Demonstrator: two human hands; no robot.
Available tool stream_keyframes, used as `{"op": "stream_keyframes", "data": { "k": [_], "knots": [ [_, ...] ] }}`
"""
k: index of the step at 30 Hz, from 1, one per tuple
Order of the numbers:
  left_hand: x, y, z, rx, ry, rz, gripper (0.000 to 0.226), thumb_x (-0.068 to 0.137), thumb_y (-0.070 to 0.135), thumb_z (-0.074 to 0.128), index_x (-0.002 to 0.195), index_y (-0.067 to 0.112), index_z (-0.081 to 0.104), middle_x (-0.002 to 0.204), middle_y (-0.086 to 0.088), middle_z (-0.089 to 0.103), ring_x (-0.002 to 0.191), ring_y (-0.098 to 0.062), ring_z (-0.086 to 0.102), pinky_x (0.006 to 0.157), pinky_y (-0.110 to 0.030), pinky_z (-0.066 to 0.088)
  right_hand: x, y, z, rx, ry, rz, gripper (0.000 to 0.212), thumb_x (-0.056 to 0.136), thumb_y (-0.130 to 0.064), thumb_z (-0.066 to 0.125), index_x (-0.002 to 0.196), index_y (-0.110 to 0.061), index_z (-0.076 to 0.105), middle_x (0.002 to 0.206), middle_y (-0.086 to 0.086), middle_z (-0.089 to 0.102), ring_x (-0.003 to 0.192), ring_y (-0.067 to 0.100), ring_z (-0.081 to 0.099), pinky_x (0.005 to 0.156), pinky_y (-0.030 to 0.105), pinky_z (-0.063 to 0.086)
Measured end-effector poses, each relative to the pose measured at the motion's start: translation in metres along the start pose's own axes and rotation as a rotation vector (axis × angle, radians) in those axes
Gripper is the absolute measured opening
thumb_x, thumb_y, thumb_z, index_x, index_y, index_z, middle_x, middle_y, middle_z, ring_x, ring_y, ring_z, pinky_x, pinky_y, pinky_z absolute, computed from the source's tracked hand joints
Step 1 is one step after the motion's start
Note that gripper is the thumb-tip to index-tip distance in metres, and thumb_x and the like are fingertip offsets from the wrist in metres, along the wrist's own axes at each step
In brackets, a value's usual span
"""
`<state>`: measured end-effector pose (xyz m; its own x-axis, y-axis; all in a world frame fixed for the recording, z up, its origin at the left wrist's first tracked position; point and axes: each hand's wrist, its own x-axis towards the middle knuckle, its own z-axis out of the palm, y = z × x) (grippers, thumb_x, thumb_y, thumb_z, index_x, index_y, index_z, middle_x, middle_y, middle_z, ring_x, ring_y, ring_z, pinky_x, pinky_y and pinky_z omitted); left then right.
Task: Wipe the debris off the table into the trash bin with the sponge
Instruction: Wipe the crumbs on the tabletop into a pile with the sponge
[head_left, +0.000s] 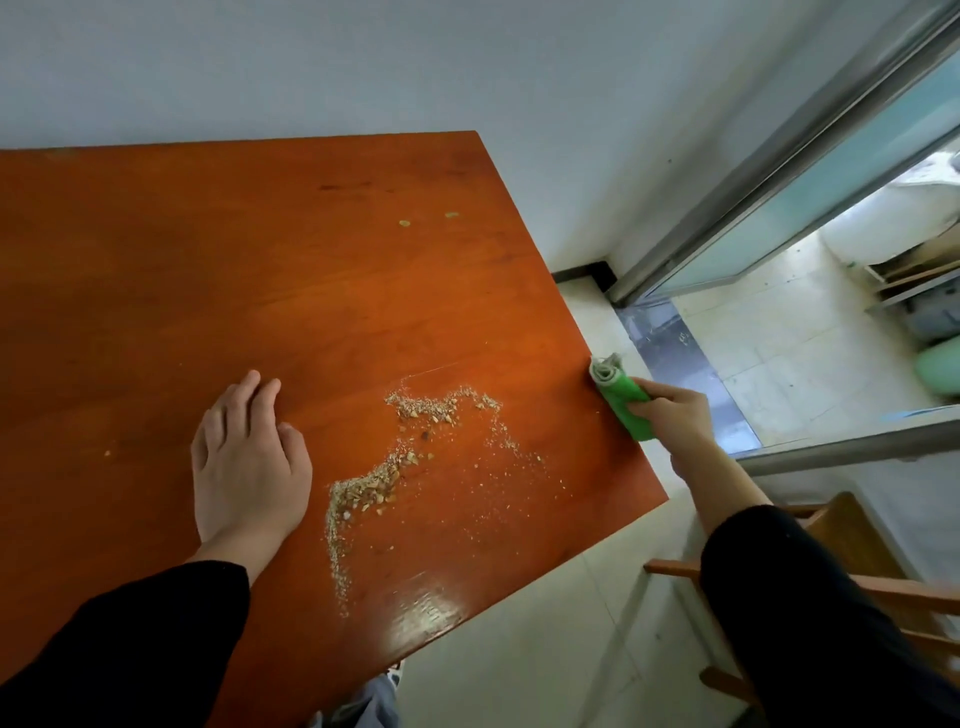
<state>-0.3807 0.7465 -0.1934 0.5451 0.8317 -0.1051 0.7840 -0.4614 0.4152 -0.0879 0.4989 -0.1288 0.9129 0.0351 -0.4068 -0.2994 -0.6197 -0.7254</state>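
Observation:
Crumbly tan debris (395, 457) lies in a curved trail on the reddish wooden table (234, 260), near its right front corner. My right hand (675, 410) grips a green sponge (621, 397) with a grey side, held at the table's right edge, to the right of the debris. My left hand (249, 457) rests flat on the table, palm down with fingers apart, just left of the debris. Two small greenish bits (404, 223) lie farther back on the table. No trash bin is in view.
A wooden chair (841, 561) stands at the lower right beside the table. A sliding glass door (810, 197) stands open to the right, onto a tiled floor (779, 338). A white wall runs behind the table.

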Motion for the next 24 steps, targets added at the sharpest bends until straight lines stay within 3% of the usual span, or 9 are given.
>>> {"op": "stream_keyframes", "data": {
  "k": [5,8,12,14,18,22,24],
  "knots": [
    [-0.001,-0.001,0.000,-0.001,-0.002,0.007,0.045,0.097,0.022,0.035,0.142,0.012,0.038,0.153,-0.006,0.030,0.141,-0.027,0.021,0.114,-0.048,0.020,-0.037,0.017,0.014,-0.177,-0.042,-0.094,0.030,0.081,-0.007,0.067,0.109,-0.018,0.071,0.101,-0.001,0.069,0.093,0.019,0.061,0.086,0.039,0.053],
    [-0.002,-0.001,-0.001,-0.006,-0.010,0.010,0.045,0.097,0.021,0.036,0.141,0.011,0.038,0.153,-0.007,0.030,0.141,-0.028,0.021,0.114,-0.049,0.021,-0.072,0.021,0.025,-0.237,-0.168,-0.145,0.029,0.084,-0.006,0.064,0.108,-0.023,0.071,0.090,-0.014,0.066,0.080,0.009,0.056,0.077,0.031,0.051],
    [-0.002,0.000,-0.003,-0.016,-0.022,0.020,0.046,0.097,0.021,0.036,0.142,0.011,0.037,0.154,-0.008,0.029,0.142,-0.028,0.021,0.115,-0.049,0.019,-0.096,0.020,0.027,-0.182,-0.359,-0.038,0.035,0.085,0.003,0.059,0.108,-0.021,0.071,0.090,-0.018,0.065,0.087,0.008,0.055,0.073,0.018,0.048],
    [-0.002,-0.001,-0.004,-0.017,-0.020,0.019,0.046,0.097,0.021,0.036,0.142,0.011,0.037,0.154,-0.008,0.029,0.142,-0.028,0.020,0.115,-0.049,0.019,-0.090,0.019,0.019,-0.078,-0.245,0.018,0.036,0.082,0.004,0.061,0.109,-0.018,0.070,0.096,-0.008,0.067,0.088,0.011,0.057,0.074,0.021,0.049],
    [-0.002,-0.001,-0.002,-0.012,-0.024,0.018,0.046,0.098,0.023,0.034,0.142,0.012,0.036,0.154,-0.008,0.028,0.142,-0.028,0.019,0.115,-0.049,0.018,-0.070,0.025,-0.009,0.079,0.167,0.124,0.038,0.081,0.004,0.060,0.114,-0.014,0.067,0.106,0.003,0.066,0.094,0.019,0.060,0.081,0.029,0.051],
    [-0.001,-0.001,-0.001,-0.017,-0.020,0.019,0.045,0.098,0.023,0.033,0.142,0.012,0.036,0.154,-0.008,0.028,0.142,-0.028,0.019,0.115,-0.049,0.017,-0.079,0.040,0.004,-0.053,0.140,0.090,0.033,0.082,-0.007,0.067,0.113,-0.017,0.068,0.108,0.001,0.068,0.093,0.016,0.060,0.088,0.034,0.052],
    [-0.001,-0.002,-0.001,-0.015,-0.012,0.021,0.045,0.098,0.023,0.034,0.141,0.012,0.037,0.153,-0.008,0.029,0.141,-0.028,0.020,0.115,-0.049,0.018,-0.096,0.043,0.022,-0.102,0.069,0.025,0.033,0.082,-0.013,0.069,0.114,-0.021,0.068,0.098,-0.005,0.069,0.081,0.012,0.058,0.079,0.030,0.054]
  ]
}}
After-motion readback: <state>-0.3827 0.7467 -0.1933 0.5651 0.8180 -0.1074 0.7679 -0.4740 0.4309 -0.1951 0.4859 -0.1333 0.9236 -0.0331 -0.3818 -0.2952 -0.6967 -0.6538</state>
